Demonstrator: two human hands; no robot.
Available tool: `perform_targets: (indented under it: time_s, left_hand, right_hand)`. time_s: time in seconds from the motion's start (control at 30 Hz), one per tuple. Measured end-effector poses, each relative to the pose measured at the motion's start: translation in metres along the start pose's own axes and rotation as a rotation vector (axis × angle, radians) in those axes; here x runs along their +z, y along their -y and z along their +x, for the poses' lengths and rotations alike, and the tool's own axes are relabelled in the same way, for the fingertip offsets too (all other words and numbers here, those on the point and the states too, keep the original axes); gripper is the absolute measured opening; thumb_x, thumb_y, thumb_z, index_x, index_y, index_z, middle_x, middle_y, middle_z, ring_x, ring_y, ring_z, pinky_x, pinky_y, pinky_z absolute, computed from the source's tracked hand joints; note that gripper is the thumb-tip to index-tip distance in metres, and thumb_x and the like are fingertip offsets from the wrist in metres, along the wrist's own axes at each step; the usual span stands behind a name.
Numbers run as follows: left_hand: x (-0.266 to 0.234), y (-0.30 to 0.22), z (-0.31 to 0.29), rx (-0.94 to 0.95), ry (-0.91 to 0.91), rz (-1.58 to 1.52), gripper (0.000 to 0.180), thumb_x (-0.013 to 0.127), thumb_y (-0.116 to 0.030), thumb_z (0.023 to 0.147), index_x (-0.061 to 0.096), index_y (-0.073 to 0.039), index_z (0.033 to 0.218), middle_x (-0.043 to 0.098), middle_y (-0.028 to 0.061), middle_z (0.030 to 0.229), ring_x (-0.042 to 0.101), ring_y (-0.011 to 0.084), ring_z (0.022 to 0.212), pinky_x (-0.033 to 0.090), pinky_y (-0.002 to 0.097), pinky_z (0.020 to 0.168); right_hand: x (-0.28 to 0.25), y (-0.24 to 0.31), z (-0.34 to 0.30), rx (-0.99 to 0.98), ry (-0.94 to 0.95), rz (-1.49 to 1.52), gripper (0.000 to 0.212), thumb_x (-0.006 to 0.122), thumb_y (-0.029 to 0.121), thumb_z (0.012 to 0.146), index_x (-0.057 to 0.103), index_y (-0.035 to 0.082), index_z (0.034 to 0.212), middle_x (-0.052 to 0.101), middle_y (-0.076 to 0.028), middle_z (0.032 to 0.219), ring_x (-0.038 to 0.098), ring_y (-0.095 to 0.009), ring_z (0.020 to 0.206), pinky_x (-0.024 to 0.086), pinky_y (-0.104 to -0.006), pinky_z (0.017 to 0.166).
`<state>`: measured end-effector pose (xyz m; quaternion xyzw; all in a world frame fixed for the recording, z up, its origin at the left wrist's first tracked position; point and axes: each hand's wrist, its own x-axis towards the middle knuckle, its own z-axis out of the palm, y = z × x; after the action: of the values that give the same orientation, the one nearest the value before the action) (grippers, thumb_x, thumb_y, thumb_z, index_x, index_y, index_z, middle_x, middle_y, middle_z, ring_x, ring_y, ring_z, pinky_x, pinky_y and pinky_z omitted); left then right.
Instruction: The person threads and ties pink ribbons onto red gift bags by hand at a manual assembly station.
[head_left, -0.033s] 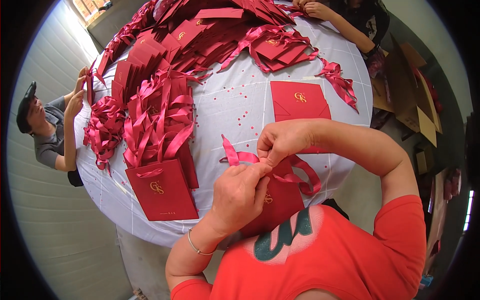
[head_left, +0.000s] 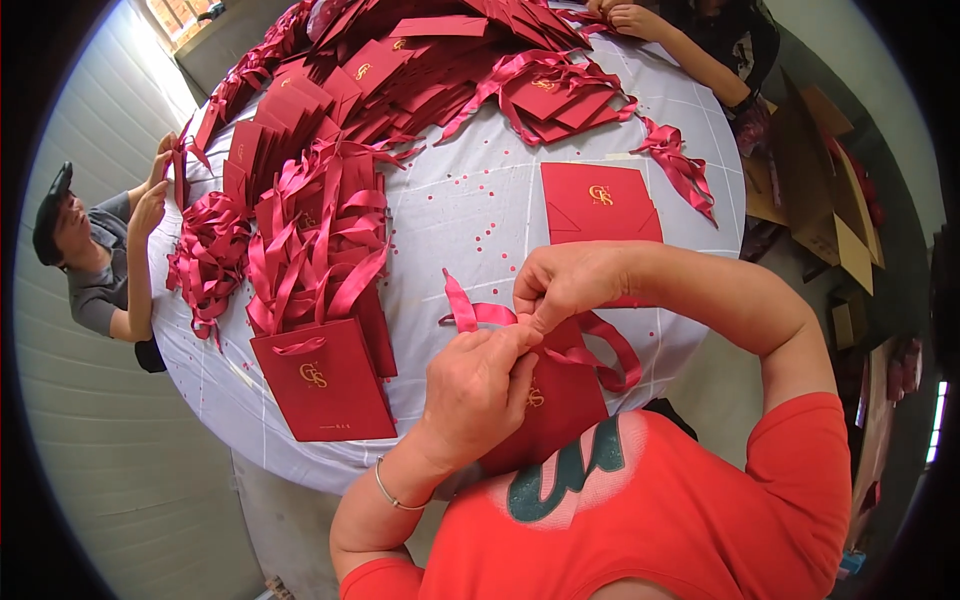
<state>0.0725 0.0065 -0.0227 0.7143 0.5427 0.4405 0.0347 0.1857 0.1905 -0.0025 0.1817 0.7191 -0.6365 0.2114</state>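
Left: co-worker by the table edge, then a ribbon tangle beside stacked red bags. Centre: left hand and right hand both narrowed to a pinch, fingertips meeting over the upper part of a red paper bag at the near table edge; pink ribbon shows to either side, exact grip hidden. Right: second bag lying flat, partly covered by the right forearm; ribbon bunch farther off; open carton beyond the table.
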Motion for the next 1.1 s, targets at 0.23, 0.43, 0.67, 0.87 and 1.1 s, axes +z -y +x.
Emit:
perform_targets:
  time_s: [0.23, 0.43, 0.67, 0.87, 1.1]
  left_hand:
    - [0.005, -0.001, -0.001, -0.245, 0.088, -0.045, 0.02, 0.068, -0.003, 0.082, 0.059, -0.005, 0.099, 0.069, 0.0097, 0.083, 0.067, 0.03, 0.074, 0.052, 0.0393, 0.064]
    - [0.009, 0.003, -0.008, -0.393, 0.218, 0.0, 0.018, 0.066, -0.004, 0.085, 0.058, -0.003, 0.101, 0.068, 0.0179, 0.097, 0.069, 0.0347, 0.081, 0.053, 0.0415, 0.069]
    - [0.009, 0.011, -0.006, -0.461, 0.301, -0.02, 0.022, 0.065, -0.003, 0.082, 0.055, -0.005, 0.102, 0.056, 0.0256, 0.128, 0.067, 0.035, 0.076, 0.053, 0.0424, 0.07]
    - [0.009, 0.017, -0.003, -0.428, 0.297, -0.042, 0.026, 0.065, -0.006, 0.079, 0.054, -0.005, 0.102, 0.044, 0.0401, 0.137, 0.064, 0.0336, 0.062, 0.053, 0.0413, 0.069]
    - [0.01, 0.021, 0.002, -0.453, 0.322, -0.039, 0.034, 0.066, -0.011, 0.077, 0.054, -0.003, 0.107, 0.037, 0.0393, 0.144, 0.065, 0.0367, 0.067, 0.053, 0.0443, 0.071]
  right_hand:
    - [-0.017, 0.001, 0.013, -0.095, -0.468, -0.199, 0.019, 0.068, 0.017, 0.086, 0.069, -0.002, 0.089, 0.065, -0.003, 0.076, 0.058, -0.008, 0.071, 0.047, -0.0262, 0.062]
    - [-0.02, -0.005, 0.023, -0.104, -0.58, -0.205, 0.022, 0.068, 0.019, 0.087, 0.069, -0.003, 0.091, 0.066, -0.005, 0.079, 0.058, -0.009, 0.073, 0.048, -0.0274, 0.063]
    - [-0.017, -0.014, 0.009, -0.19, -0.636, -0.113, 0.024, 0.066, 0.02, 0.092, 0.067, -0.004, 0.094, 0.065, -0.003, 0.082, 0.058, -0.009, 0.073, 0.048, -0.0274, 0.063]
    - [-0.013, -0.011, 0.019, -0.233, -0.66, -0.212, 0.022, 0.066, 0.018, 0.091, 0.066, -0.005, 0.092, 0.065, -0.006, 0.077, 0.058, -0.011, 0.07, 0.048, -0.0297, 0.062]
    - [-0.013, -0.014, 0.027, -0.258, -0.683, -0.297, 0.021, 0.066, 0.017, 0.089, 0.067, -0.005, 0.091, 0.067, -0.009, 0.076, 0.06, -0.013, 0.069, 0.049, -0.0318, 0.062]
